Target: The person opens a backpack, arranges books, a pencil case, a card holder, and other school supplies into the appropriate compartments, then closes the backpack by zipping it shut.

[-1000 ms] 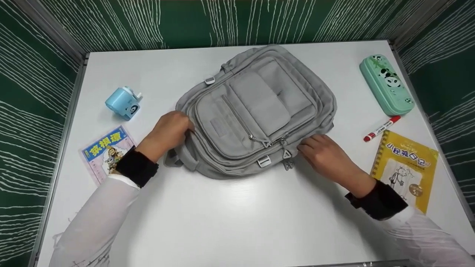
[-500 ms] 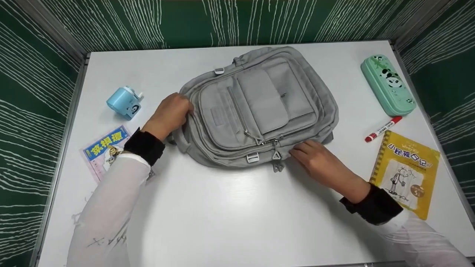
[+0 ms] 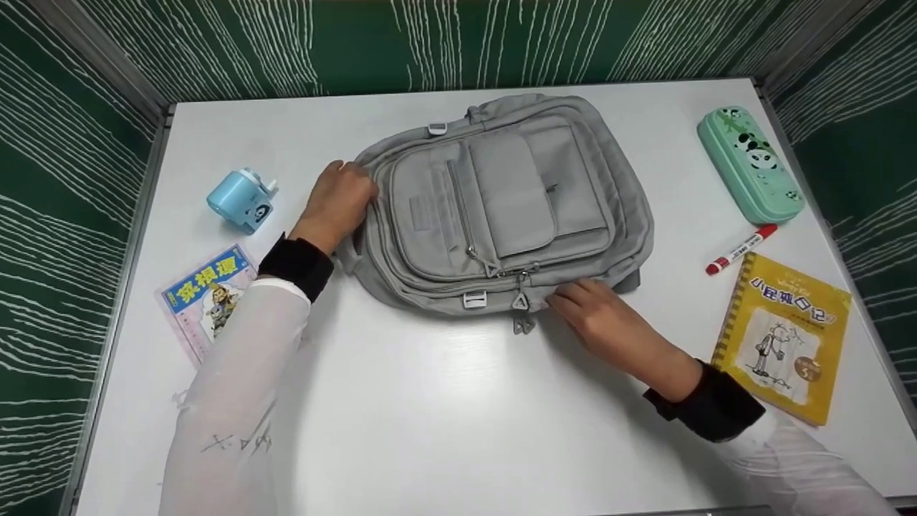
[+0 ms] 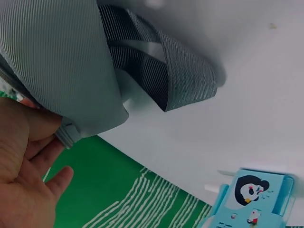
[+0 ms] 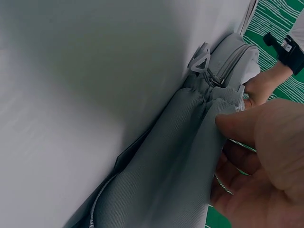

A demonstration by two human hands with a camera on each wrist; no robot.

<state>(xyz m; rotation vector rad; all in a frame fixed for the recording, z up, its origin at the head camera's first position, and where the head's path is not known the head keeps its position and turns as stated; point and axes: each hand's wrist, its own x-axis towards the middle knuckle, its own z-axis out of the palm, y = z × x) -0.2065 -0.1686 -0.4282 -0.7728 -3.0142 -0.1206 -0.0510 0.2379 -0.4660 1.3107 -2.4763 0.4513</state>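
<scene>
A grey backpack (image 3: 512, 193) lies front side up across the middle of the white table, its top end toward the left. My left hand (image 3: 339, 204) grips the edge at that end; in the left wrist view its thumb and fingers pinch the ribbed grey fabric (image 4: 61, 61), and a webbing loop (image 4: 187, 76) hangs beside it. On the near side, my right hand (image 3: 609, 326) holds the backpack's side edge, the thumb lying on top of the cloth in the right wrist view. Triangular zipper pulls (image 3: 521, 302) dangle just left of the right hand.
A light blue pencil sharpener (image 3: 242, 201) and a small booklet (image 3: 208, 297) lie on the left. At the right are a green panda pencil case (image 3: 751, 165), a red-capped marker (image 3: 741, 249) and a yellow book (image 3: 784, 337). Green panels with white streaks surround the table (image 3: 444, 430).
The backpack has turned clockwise on the table, lying more nearly crosswise. My left hand has moved away from me with its top end; the right hand has shifted slightly left and nearer.
</scene>
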